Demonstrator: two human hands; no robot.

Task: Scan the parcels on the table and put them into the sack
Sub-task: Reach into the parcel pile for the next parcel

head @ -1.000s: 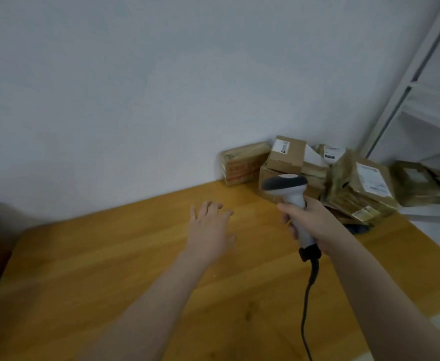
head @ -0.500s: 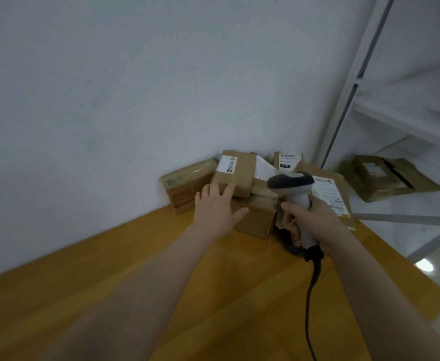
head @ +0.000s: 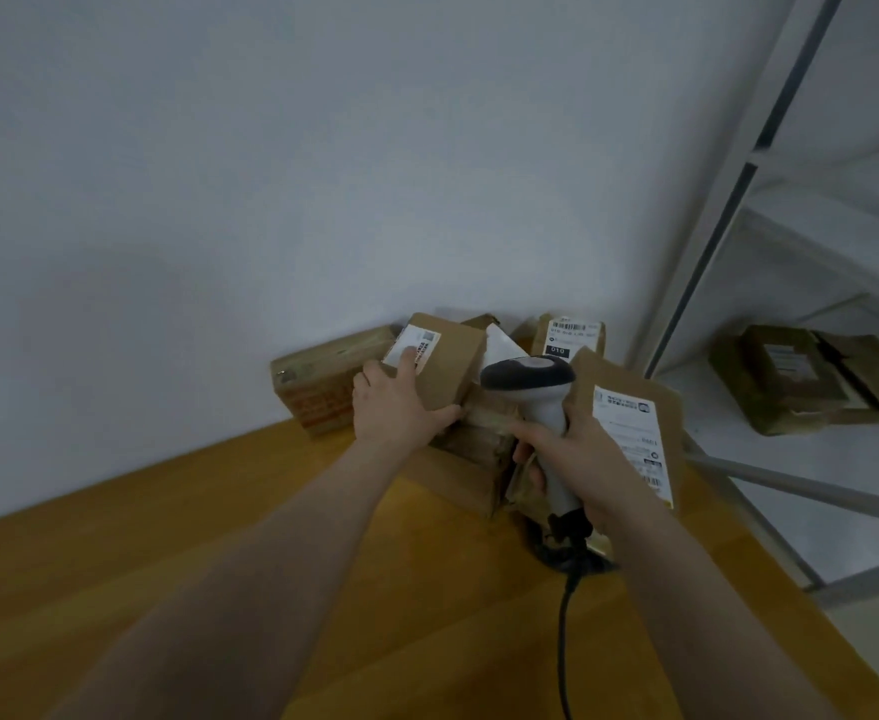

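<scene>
Several brown cardboard parcels are piled at the far end of the wooden table (head: pixel 219 574), against the wall. My left hand (head: pixel 398 402) grips the top small box (head: pixel 453 361), fingers lying over its white label and thumb at its near edge. My right hand (head: pixel 577 449) holds a white and grey barcode scanner (head: pixel 536 387) by the handle, its head level with the pile; its black cable (head: pixel 564 641) trails toward me. A flat parcel (head: pixel 629 418) with a large label leans just right of the scanner. No sack is in view.
A parcel with red print (head: pixel 323 381) lies left of the pile and a labelled one (head: pixel 569 337) stands behind. To the right a white metal shelf frame (head: pixel 712 241) stands beside the table, with more brown parcels (head: pixel 811 376) on its shelf.
My left hand has moved forward from the bare tabletop onto the top small box and closed around it. The view has swung right toward the pile. My right hand keeps hold of the scanner.
</scene>
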